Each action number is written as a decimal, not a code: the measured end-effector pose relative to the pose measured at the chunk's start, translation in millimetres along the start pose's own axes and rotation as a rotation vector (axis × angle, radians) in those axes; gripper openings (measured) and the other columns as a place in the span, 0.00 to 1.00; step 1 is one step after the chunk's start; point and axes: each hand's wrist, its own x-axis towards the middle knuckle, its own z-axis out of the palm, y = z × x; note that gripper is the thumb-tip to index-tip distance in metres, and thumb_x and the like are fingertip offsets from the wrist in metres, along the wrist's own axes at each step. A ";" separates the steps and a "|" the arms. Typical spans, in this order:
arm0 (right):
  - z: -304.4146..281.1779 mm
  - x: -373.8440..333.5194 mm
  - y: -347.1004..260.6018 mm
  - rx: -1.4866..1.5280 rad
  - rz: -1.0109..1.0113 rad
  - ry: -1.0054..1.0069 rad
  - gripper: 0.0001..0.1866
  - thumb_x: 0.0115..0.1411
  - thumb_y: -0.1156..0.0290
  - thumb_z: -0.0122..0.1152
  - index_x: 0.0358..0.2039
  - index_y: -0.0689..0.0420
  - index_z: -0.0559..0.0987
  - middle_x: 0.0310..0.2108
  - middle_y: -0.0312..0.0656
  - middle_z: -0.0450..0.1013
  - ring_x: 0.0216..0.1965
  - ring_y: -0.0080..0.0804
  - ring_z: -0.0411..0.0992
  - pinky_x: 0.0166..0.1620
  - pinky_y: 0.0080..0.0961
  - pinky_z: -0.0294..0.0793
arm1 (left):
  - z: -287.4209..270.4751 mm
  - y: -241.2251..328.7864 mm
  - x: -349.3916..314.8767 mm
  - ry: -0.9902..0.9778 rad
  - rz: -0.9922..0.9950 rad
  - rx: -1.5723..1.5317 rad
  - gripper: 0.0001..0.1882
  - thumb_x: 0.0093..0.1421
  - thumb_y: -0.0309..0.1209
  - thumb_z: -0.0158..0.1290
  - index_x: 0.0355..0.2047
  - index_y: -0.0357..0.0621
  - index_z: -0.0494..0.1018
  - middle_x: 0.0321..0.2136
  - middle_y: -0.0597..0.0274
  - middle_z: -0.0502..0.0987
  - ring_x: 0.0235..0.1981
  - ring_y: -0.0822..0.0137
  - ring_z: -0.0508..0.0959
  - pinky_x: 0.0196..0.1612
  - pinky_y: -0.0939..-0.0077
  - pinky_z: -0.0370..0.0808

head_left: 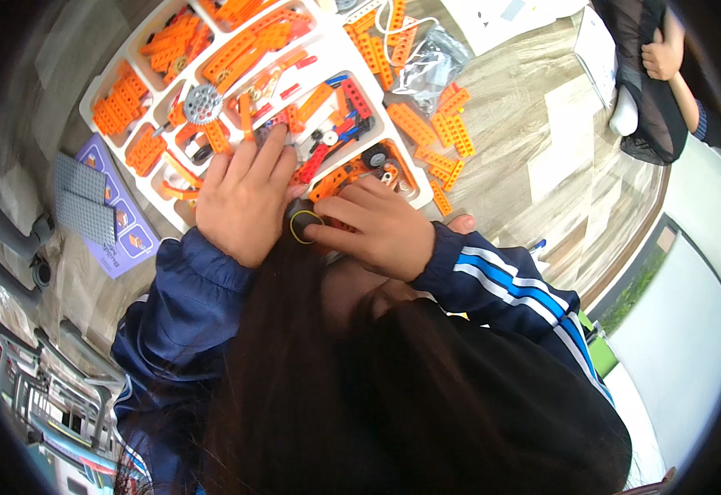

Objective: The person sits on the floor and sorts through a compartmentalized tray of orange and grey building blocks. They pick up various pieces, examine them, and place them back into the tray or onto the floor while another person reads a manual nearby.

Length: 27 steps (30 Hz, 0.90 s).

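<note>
Right hand (381, 231) pinched on small black wheel (302, 224); left hand (245, 198) spread flat, gripping nothing, over white parts tray (113, 78). Likely risk: wheel slipping among loose orange beams (443, 132), given hanging hair obscuring sight.

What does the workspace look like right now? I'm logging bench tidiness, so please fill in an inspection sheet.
Surface: pale wood-grain table, mostly covered on the left.
Job's things: small black wheel with a yellow ring, pinched by the right hand; white compartment tray of orange, red and blue building pieces, with a grey gear.
Clutter: loose orange beams right of the tray; clear plastic bag; purple booklet; grey studded plates.
Grippers: left hand rests fingers on the tray; right hand grips the wheel.
Cables: white cord beside the bag.
Surroundings: another person's hand at upper right.
</note>
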 end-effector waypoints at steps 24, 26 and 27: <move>10.2 -14.1 -8.6 -0.116 0.039 0.136 0.13 0.54 0.67 0.59 0.41 0.51 0.80 0.47 0.37 0.71 0.44 0.33 0.69 0.52 0.37 0.67 | -20.5 -17.4 31.7 -0.330 0.197 -0.148 0.18 0.53 0.23 0.56 0.46 0.48 0.74 0.36 0.50 0.74 0.27 0.51 0.81 0.29 0.61 0.78; 4.1 -18.5 -7.8 -0.115 0.032 0.190 0.14 0.54 0.68 0.59 0.42 0.52 0.80 0.50 0.38 0.71 0.46 0.33 0.69 0.52 0.38 0.67 | -20.5 -17.8 29.1 -0.307 0.201 -0.157 0.20 0.52 0.21 0.56 0.47 0.46 0.75 0.37 0.49 0.75 0.28 0.51 0.81 0.30 0.61 0.78; 0.0 -21.0 -6.4 -0.118 0.027 0.231 0.14 0.54 0.69 0.59 0.42 0.52 0.80 0.50 0.38 0.71 0.46 0.34 0.70 0.52 0.39 0.67 | -20.5 -18.0 26.7 -0.275 0.213 -0.172 0.20 0.51 0.21 0.56 0.47 0.45 0.75 0.39 0.49 0.76 0.28 0.51 0.81 0.31 0.61 0.78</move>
